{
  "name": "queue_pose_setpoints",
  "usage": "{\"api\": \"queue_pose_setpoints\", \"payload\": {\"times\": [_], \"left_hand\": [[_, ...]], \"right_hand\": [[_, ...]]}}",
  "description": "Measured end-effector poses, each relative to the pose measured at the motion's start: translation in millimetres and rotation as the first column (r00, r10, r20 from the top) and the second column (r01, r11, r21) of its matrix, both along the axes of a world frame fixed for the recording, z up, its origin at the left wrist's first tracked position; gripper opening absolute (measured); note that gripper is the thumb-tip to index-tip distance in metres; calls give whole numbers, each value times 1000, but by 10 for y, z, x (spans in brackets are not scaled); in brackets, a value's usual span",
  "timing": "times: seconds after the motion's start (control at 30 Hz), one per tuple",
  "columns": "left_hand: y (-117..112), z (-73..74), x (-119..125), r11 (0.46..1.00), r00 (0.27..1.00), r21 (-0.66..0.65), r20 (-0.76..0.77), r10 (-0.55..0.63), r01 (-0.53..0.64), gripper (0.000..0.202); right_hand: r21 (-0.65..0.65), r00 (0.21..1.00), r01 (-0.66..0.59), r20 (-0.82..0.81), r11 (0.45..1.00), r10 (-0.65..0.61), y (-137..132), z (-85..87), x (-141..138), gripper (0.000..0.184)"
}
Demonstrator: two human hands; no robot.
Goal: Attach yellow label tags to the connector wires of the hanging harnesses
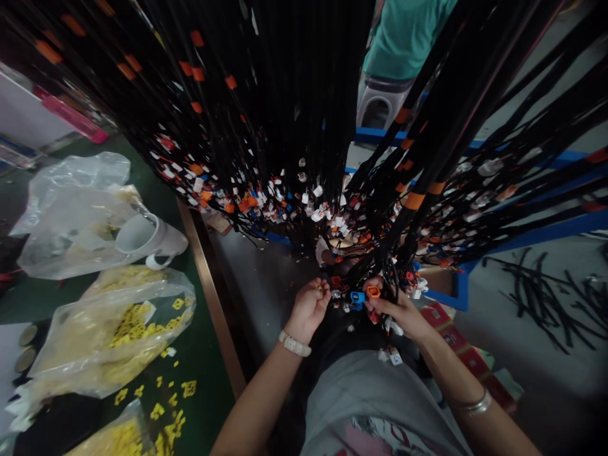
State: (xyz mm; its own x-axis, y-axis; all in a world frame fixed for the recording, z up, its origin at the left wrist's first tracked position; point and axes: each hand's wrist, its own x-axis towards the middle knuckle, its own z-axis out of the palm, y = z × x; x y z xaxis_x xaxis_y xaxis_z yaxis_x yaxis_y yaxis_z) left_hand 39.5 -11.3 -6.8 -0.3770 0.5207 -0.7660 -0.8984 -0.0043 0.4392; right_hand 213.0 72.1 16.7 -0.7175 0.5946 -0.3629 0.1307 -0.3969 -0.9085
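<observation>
A thick curtain of black wire harnesses (294,114) hangs in front of me, its ends carrying many white, orange and blue connectors. My left hand (308,307) is closed in a pinch on a small yellow piece near its fingertips. My right hand (396,310) grips a bundle of wire ends and holds an orange connector (373,292) beside a blue connector (357,297). The two hands are a short gap apart, just below the hanging connectors. Both wrists wear bracelets.
On the green table (204,361) at left lie clear bags of small yellow clips (128,326), loose clips, and a white mug (145,237). A person in a teal top sits on a grey stool (382,101) behind. A blue frame (536,234) and loose black wires lie on the right floor.
</observation>
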Motion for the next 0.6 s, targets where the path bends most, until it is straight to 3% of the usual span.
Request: {"api": "queue_pose_setpoints", "payload": {"times": [0.3,0.6], "left_hand": [[-9,134,-50,971,993,216,-76,-85,100,14],[-45,297,9,907,926,224,-218,-309,356,26]], "right_hand": [[103,996,-85,38,991,81,50,30,-69,28],[127,992,-104,91,987,93,65,72,-113,32]]}}
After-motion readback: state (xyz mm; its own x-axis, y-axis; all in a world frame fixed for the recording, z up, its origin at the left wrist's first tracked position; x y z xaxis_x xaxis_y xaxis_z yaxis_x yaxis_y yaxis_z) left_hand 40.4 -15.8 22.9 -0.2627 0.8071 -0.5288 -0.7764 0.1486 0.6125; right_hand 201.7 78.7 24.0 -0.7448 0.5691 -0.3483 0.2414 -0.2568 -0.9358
